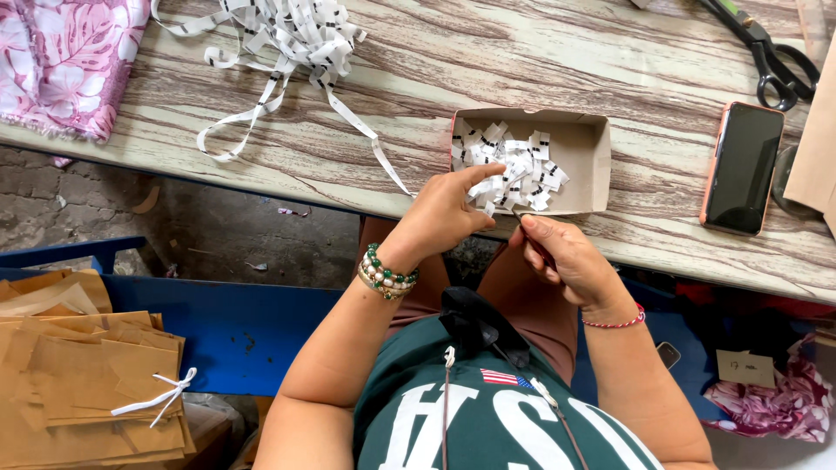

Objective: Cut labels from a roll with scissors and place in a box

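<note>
Head view looks straight down on a wood-grain table, and everything sits around the shallow cardboard box at its near edge. Far left of the box lies pink floral cloth. Closer, still left of it, a tangled heap of white label tape trails one long strip toward the box's near left corner. Below and left of the box, off the table, a stack of brown paper bags rests by a blue frame.

At the box's near left corner the left hand, with beaded bracelets at the wrist, is curled, its thumb and fingers pinched on the end of the strip right at the pile. Inside the box lies a pile of cut white labels, heaped toward its left half. Just below the box's front wall the right hand is closed around a small cutting tool, whose tip points up at the pinched strip; most of the tool is hidden in the fist.

Right of the box a dark phone lies face up, and beyond it, far right, black scissors.
</note>
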